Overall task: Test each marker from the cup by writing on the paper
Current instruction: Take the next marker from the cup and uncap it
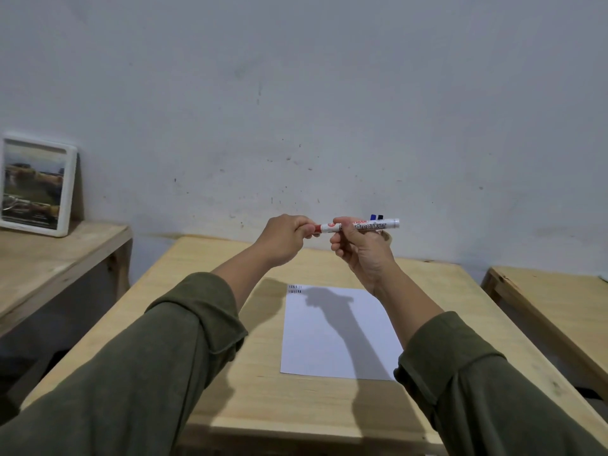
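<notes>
- Marker (360, 225), white-barrelled with a red cap, is held level in the air above the far end of the table (263, 373), lying left to right between both hands.
- Left hand (284, 240) has its fingers curled round the red cap end, pinching it.
- Right hand (363, 255) wraps its fingers round the middle of the barrel, thumb on top; the plain white end sticks out to the right.
- Blue and black marker tops (376, 217) show just behind the held marker; the cup holding them is mostly hidden by the right hand.
- Paper (339, 334), a white sheet, lies flat on the table below the hands, with two short rows of small dark marks at its far left corner.
- Both arms wear dark green sleeves (184, 340).
- Framed picture (34, 185) leans against the wall on a side bench to the left.
</notes>
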Motion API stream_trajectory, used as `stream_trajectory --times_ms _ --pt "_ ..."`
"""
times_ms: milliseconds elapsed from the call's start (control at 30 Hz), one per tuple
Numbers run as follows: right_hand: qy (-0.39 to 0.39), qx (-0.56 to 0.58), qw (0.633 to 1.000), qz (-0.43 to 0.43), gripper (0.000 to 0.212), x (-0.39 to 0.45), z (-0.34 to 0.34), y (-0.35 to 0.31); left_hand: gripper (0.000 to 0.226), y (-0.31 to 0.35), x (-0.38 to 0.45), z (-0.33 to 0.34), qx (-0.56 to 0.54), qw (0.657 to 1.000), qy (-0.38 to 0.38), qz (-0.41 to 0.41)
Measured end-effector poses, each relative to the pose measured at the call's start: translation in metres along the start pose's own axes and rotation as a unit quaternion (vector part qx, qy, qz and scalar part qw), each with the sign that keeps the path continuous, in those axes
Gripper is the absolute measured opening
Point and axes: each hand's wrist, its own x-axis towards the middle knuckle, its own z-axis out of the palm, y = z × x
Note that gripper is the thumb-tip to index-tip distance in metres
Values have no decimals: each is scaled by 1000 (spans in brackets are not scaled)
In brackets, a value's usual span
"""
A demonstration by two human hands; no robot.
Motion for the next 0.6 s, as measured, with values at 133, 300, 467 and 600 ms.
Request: stream_trajectory --times_ms 133,300,467,600 --pt "66 85 994 -17 20 1 -27 -13 31 -32 -2 -24 42 996 27 -72" --pt "94 82 992 -20 19 -2 -54 -21 32 -75 -16 -38 64 984 67 -154" --pt "65 73 995 24 20 2 -35 5 18 -82 -24 -8 -9 981 95 -168" --pt "66 77 994 49 21 3 -33 29 10 -93 -28 6 -3 980 94 -177"
